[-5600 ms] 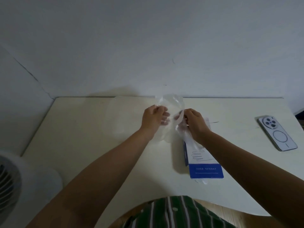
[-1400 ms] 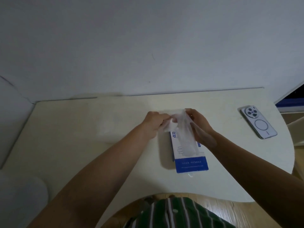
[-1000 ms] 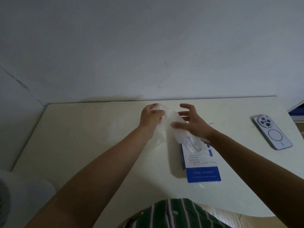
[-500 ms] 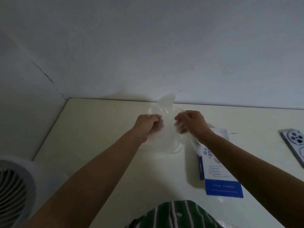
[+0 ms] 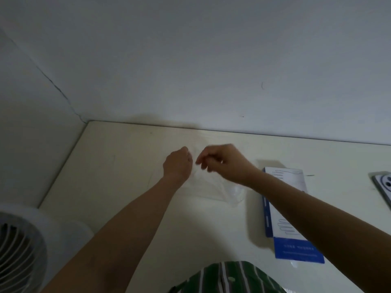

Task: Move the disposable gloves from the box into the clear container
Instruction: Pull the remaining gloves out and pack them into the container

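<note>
My left hand (image 5: 177, 164) and my right hand (image 5: 224, 163) are close together over the middle of the cream table (image 5: 118, 187), fingers curled. Both pinch a thin transparent disposable glove (image 5: 208, 188), which spreads out low below them and is hard to see. The clear container (image 5: 233, 194) shows only as a faint see-through outline around and under the hands; I cannot tell whether the glove lies inside it. To the right lies the flat white and blue glove box (image 5: 296, 251), partly hidden by my right forearm.
A phone (image 5: 383, 187) lies camera side up at the table's right edge. A white fan (image 5: 23, 250) stands at the lower left beside the table. The wall runs right behind the table's far edge.
Both hands have lowered the glove from an upright, held-up position to low over the table, and have come closer together. The view has shifted left, so the box and phone sit further right.
</note>
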Action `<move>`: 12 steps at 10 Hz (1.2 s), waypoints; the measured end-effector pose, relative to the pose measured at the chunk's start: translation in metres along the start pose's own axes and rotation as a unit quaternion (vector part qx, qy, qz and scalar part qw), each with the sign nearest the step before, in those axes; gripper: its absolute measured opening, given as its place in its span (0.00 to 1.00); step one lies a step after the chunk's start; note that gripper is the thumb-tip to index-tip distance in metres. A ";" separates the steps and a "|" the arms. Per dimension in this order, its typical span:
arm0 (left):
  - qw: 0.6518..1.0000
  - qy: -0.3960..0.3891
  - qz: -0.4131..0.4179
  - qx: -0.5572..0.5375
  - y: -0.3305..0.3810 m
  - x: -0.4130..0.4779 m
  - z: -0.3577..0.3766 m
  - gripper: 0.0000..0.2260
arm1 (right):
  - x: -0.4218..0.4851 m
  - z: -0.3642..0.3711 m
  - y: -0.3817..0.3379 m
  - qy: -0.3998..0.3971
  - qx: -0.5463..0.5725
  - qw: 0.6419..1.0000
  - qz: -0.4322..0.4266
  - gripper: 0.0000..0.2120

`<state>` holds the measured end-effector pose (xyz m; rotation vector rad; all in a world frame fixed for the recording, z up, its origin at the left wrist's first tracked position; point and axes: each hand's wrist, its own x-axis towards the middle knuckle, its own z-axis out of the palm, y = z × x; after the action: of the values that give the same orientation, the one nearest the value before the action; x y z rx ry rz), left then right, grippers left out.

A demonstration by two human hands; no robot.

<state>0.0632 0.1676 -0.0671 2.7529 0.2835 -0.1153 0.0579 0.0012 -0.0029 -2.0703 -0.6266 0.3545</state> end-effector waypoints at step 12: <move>0.949 -0.312 -0.027 0.046 -0.012 0.012 0.035 0.35 | 0.019 0.042 0.048 -0.257 -0.160 0.879 0.369 0.14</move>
<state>0.0709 0.1673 -0.1052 2.6262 0.1786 -1.0081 0.0681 0.0194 -0.0666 -2.4951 -0.1542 1.3511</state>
